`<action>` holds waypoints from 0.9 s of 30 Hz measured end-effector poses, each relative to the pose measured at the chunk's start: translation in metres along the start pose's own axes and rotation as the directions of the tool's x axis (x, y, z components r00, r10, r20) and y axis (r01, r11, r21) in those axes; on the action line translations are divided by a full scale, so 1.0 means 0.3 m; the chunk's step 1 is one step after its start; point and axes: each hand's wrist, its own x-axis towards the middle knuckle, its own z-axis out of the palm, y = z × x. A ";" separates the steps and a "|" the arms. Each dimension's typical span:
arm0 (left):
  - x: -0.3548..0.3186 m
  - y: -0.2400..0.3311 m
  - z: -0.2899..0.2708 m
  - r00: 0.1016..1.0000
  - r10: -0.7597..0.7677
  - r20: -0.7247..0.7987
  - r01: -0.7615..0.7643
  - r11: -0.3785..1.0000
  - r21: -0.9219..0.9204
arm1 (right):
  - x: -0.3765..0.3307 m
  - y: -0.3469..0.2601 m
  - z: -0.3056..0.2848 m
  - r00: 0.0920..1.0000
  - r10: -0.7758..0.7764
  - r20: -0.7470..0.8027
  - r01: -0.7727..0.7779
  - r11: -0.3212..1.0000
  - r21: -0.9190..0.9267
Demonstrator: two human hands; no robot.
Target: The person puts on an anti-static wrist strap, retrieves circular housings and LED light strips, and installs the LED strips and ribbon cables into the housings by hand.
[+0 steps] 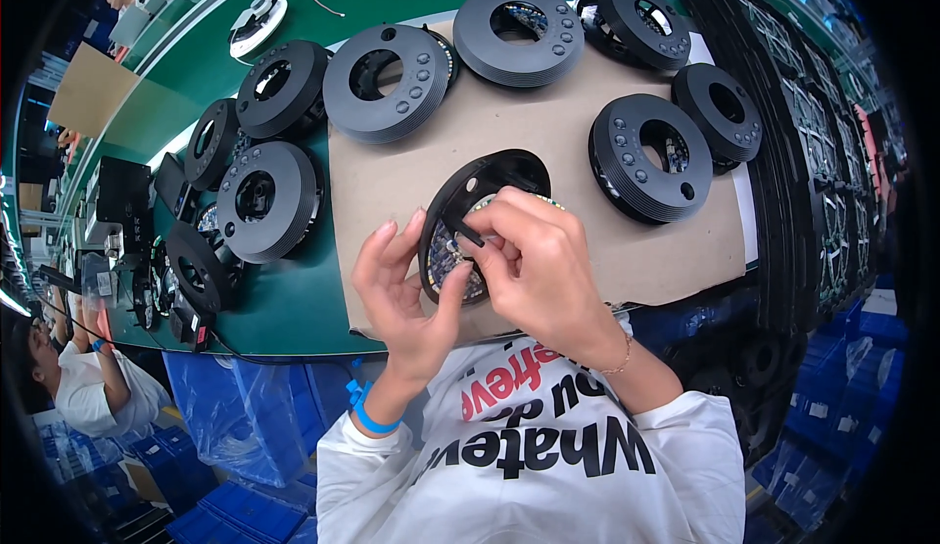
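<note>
A black round device housing (431, 250) stands tilted in front of me, its open inside showing a circuit board (453, 268) with small parts. My left hand (406, 294) grips the housing's left rim, fingers along its outside and thumb reaching in over the board. My right hand (539, 265) is closed in a pinch over the inside. Between its fingertips a short black strip-like piece (466, 235) shows; its exact kind is unclear. The right hand covers much of the housing's right side.
Several dark grey ring-shaped units (387, 84) stand around a brown cardboard sheet (548, 142) on the green table (294, 324). Stacked black trays (783, 133) line the right. A white round part (258, 27) with a cable lies far left. Another person (98, 378) sits at left.
</note>
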 end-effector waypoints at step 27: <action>0.048 0.014 -0.010 0.996 -0.085 -0.028 0.078 0.978 -0.192 | -0.027 -0.017 0.014 0.998 0.061 0.002 -0.061 0.986 0.153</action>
